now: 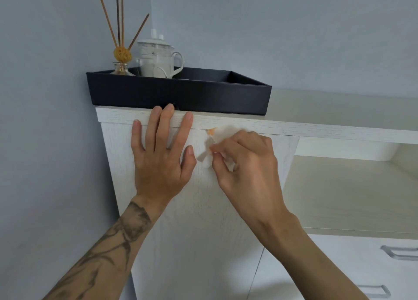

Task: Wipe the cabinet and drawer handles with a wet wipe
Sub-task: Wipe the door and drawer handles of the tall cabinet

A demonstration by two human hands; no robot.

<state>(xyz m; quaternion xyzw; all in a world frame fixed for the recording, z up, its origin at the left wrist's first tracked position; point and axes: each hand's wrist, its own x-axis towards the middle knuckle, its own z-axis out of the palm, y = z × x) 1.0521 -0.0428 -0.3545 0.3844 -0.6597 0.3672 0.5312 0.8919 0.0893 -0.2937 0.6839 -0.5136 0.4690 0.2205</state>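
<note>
A white wood-grain cabinet door [199,220] fills the middle of the head view. My left hand [160,155] lies flat on the door's upper part, fingers spread, fingertips reaching the top edge. My right hand [244,164] pinches a crumpled white wet wipe [217,141] against the door near its top edge. A small orange piece [211,131] shows above the wipe; whatever the wipe covers is hidden. Two metal drawer handles [400,253] [375,291] sit at the lower right.
A black tray [181,93] rests on the cabinet top, holding a reed diffuser [122,55] and a white lidded mug [158,57]. An open beige shelf [350,193] lies to the right. Grey walls [49,118] close in on the left and behind.
</note>
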